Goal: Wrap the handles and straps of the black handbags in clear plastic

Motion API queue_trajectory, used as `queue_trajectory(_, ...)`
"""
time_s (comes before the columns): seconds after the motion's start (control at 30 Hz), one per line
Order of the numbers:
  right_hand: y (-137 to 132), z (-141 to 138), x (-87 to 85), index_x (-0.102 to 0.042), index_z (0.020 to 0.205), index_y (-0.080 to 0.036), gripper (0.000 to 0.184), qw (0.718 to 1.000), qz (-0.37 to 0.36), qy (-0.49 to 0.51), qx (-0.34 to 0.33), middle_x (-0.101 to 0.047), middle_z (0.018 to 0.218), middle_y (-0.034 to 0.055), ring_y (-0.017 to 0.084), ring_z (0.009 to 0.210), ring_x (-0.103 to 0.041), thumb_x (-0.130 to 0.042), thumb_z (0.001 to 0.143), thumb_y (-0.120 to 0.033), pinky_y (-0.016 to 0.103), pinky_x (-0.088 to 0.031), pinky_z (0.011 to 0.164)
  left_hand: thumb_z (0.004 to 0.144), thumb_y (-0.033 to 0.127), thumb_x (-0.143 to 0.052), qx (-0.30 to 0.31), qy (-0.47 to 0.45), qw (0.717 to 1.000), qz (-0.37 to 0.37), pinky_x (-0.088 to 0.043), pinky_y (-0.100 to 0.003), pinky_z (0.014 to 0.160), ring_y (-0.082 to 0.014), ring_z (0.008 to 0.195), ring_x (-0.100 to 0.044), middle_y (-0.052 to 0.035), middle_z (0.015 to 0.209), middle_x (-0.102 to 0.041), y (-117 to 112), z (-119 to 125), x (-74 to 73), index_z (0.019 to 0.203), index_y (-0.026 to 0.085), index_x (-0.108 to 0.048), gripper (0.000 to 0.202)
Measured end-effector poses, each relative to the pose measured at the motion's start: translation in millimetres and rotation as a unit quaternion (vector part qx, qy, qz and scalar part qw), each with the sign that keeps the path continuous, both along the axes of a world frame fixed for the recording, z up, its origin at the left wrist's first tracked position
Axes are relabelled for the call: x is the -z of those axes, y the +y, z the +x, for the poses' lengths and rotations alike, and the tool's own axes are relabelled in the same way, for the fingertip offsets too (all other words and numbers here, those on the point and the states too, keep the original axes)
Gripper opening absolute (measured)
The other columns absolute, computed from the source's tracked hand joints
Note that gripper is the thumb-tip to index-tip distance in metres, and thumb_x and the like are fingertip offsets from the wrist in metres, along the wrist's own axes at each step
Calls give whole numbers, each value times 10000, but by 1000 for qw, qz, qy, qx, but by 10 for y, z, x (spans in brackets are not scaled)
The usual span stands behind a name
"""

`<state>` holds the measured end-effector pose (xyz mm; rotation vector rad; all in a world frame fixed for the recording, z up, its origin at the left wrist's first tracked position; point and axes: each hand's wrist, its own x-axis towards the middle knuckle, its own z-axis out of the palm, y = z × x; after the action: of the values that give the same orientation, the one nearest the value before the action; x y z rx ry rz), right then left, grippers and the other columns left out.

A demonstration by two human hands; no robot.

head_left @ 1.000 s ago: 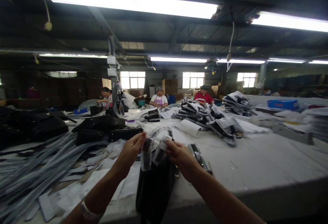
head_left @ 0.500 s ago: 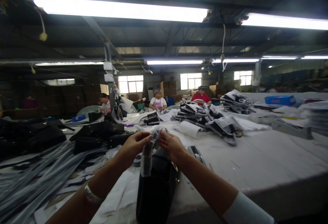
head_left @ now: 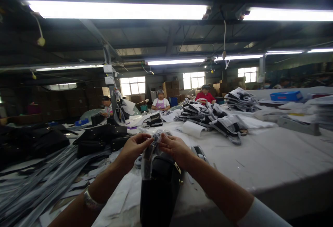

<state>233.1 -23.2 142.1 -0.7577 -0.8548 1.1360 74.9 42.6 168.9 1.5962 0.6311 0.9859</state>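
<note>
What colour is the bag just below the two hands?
The bag is black, seen best in the head view.

Clearance over worktbl. (head_left: 262, 159): open lane, near right.
Obst.: grey strips (head_left: 52, 178) & blk bag pile (head_left: 101, 133), left; wrapped-strap heap (head_left: 195, 114), far, right of ctr.; blk bag (head_left: 157, 195), near ctr.

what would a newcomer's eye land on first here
The glaring ceiling light across the upper left stands out first. At centre front, the left hand and right hand pinch a plastic-wrapped strip above a black bag. Long greyish strips fan across the lower left.
</note>
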Motion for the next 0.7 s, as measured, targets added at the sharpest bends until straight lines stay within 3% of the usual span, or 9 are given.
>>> queue_trajectory(0.2,-28,-16,-15,-701,768,-114,410,1000,-16,-7,19,-704,729,50,105,635,-645,-821,674,-495,201,-528,630,664,438,-819,34,42,999,12,-393,-213,551,-127,612,-573,-4,733,-674,4,-2,52,840,149,-685,364)
queue_trajectory(0.33,-16,-12,-47,-702,761,-111,366,999,-23,-6,32,-706,730,48,89,592,-620,-848,657,-430,195,-509,599,647,435,-829,36,51,998,24,-386,-213,563,-128,624,-574,6,723,-676,-34,3,27,826,154,-684,364)
queue_trajectory(0.47,-4,-11,-39,-712,764,-129,295,998,-27,-2,59,-696,690,26,79,583,-599,-825,696,-392,177,-492,586,678,465,-803,17,40,998,42,-441,-252,680,-191,795,-632,-41,865,-722,-59,28,12,942,154,-704,419)
queue_trajectory(0.57,-2,-24,-10,-721,810,-139,285,997,-26,-5,73,-693,715,17,71,602,-597,-811,705,-388,157,-472,574,762,525,-717,66,51,996,28,-462,-307,775,-255,939,-643,-88,992,-734,-34,44,14,1087,148,-698,498)
queue_trajectory(0.7,-4,-46,12,-716,817,-148,327,996,-14,-35,78,-682,738,9,71,611,-582,-802,685,-434,175,-482,619,812,516,-674,125,81,989,13,-457,-289,766,-244,918,-656,-76,954,-750,20,44,25,1071,151,-723,450)
